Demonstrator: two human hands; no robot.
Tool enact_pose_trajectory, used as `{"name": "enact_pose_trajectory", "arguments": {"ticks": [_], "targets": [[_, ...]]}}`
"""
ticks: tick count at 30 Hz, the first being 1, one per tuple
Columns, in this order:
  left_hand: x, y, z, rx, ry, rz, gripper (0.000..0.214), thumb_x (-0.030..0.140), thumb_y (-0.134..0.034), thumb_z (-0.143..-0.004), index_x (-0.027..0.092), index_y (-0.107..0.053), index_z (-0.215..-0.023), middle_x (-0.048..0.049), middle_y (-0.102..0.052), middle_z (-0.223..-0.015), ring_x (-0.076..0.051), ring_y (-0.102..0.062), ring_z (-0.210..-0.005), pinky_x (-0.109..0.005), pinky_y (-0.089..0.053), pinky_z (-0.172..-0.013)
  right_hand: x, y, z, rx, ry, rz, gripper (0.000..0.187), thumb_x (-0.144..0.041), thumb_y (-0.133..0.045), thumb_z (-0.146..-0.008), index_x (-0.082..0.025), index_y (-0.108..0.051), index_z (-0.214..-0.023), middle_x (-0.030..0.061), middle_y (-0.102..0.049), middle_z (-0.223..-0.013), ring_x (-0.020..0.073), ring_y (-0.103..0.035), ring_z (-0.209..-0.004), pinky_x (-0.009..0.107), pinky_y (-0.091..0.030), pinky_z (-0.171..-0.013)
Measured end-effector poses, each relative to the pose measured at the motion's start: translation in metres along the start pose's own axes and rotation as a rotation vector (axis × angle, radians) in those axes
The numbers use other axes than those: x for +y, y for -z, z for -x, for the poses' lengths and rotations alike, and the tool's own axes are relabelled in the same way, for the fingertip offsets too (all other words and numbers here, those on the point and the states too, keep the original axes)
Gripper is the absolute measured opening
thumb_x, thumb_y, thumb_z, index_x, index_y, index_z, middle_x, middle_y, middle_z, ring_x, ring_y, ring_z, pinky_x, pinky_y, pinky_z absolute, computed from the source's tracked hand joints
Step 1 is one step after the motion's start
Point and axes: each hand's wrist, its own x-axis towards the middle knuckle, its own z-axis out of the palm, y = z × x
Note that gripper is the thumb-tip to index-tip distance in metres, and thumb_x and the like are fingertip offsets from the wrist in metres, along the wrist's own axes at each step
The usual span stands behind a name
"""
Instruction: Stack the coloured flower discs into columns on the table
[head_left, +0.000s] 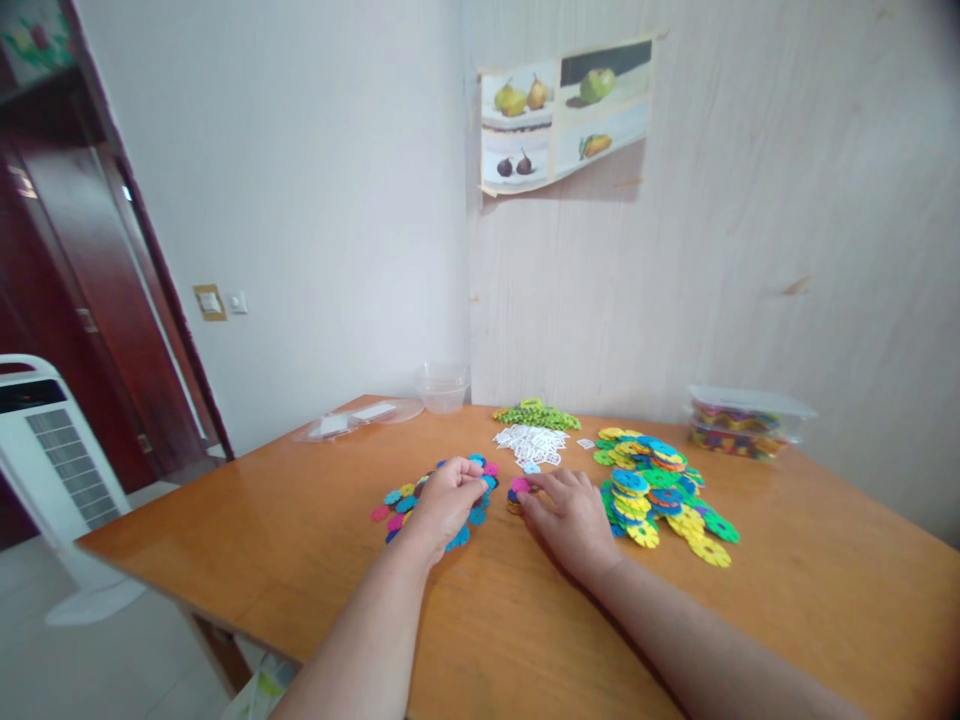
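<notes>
I found a small pile (519,484) at frame centre, the right hand (570,515) touching it; the larger heap (406,505), centre-left by the left hand (448,500), seemed largely left to handle. I could not tell either grip.

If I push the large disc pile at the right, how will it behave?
The disc pile would probably slide apart, since its pieces overlap unevenly. Each piece looks thin, so probably light. Rolling seems unlikely: most lie nearly flat.
</notes>
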Motion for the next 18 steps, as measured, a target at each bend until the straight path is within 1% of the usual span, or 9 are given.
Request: {"name": "enact_pose_trajectory", "arguments": {"ticks": [4,8,12,15,18], "targets": [[0.002,0.000,0.001,0.041,0.020,0.001,0.015,0.027,-0.062,-0.071,0.019,-0.058,-0.083,-0.0014,-0.067,-0.076,-0.014,-0.060,-0.068,-0.023,-0.044,-0.064,0.002,0.000,-0.001,-0.059,-0.015,0.038,0.027,-0.048,-0.053,-0.090,-0.034,-0.071,-0.104,0.0033,-0.066,-0.090,0.0201,-0.053,-0.087,0.030,-0.035,-0.076],[0.000,-0.001,0.000,0.026,0.013,-0.031,0.013,0.023,-0.062,-0.071,0.018,-0.058,-0.083,-0.0022,-0.066,-0.075,-0.014,-0.060,-0.069,-0.024,-0.044,-0.063,0.000,0.002,-0.002,-0.093,-0.018,0.051,0.029,-0.051,-0.051,-0.090,-0.035,-0.071,-0.105,0.0037,-0.065,-0.087,0.0201,-0.053,-0.084,0.030,-0.035,-0.074],[-0.005,-0.002,-0.003,0.015,0.003,-0.070,0.015,0.022,-0.061,-0.071,0.018,-0.059,-0.086,-0.0037,-0.067,-0.078,-0.016,-0.061,-0.072,-0.024,-0.045,-0.063,-0.001,0.002,-0.003,-0.115,-0.032,0.043,0.031,-0.051,-0.053,-0.088,-0.032,-0.071,-0.106,0.0045,-0.065,-0.085,0.0213,-0.054,-0.086,0.030,-0.035,-0.074],[-0.009,0.000,-0.005,0.017,0.001,-0.086,0.015,0.023,-0.060,-0.072,0.018,-0.058,-0.085,-0.0031,-0.066,-0.076,-0.015,-0.060,-0.070,-0.024,-0.044,-0.061,-0.001,0.001,-0.002,-0.119,-0.047,0.036,0.029,-0.049,-0.053,-0.089,-0.029,-0.072,-0.099,0.0045,-0.066,-0.084,0.0212,-0.054,-0.086,0.031,-0.034,-0.074],[-0.010,0.001,-0.006,0.033,-0.001,-0.115,0.013,0.021,-0.058,-0.071,0.018,-0.058,-0.085,-0.0019,-0.065,-0.073,-0.015,-0.060,-0.068,-0.023,-0.043,-0.060,-0.002,0.002,-0.001,-0.107,-0.076,0.065,0.026,-0.041,-0.051,-0.090,-0.026,-0.072,-0.090,0.0046,-0.067,-0.085,0.0209,-0.054,-0.086,0.031,-0.032,-0.072]]}}
